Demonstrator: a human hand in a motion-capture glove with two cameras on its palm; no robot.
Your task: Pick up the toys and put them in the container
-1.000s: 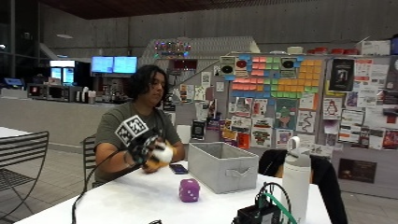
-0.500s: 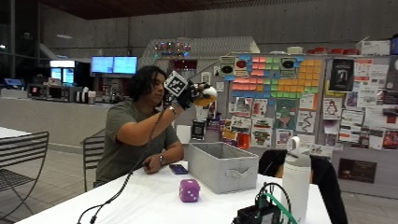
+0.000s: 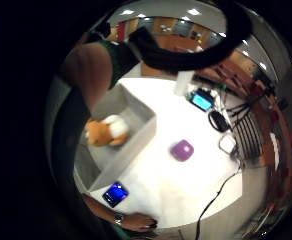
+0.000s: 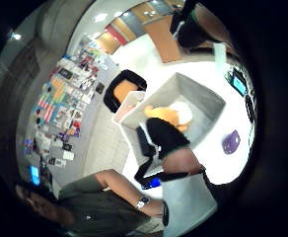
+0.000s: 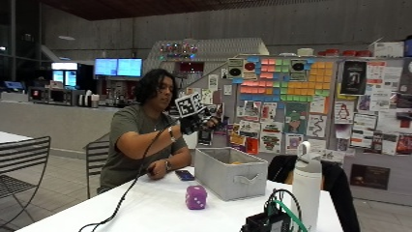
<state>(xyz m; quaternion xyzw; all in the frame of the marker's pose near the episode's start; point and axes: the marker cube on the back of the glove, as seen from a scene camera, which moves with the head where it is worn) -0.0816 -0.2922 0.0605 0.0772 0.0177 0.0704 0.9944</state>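
Grey fabric container (image 5: 230, 173) on white tabletop (image 5: 154, 212); orange-and-white plush toy (image 3: 106, 132) lies inside it. Gloved right hand (image 5: 198, 122) raised above container, grip released, holding nothing. Purple dice toy (image 5: 196, 197) on tabletop near container. Bare hand (image 5: 156, 170) rests by phone (image 5: 184, 175).

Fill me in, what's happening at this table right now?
A person at the white table is clearing toys into the grey fabric bin. The orange and white plush toy lies inside the bin. The gloved right hand is raised above the bin and holds nothing that shows. The purple dice toy sits on the table beside the bin, not yet picked up. The bare left hand rests on the table by a phone.
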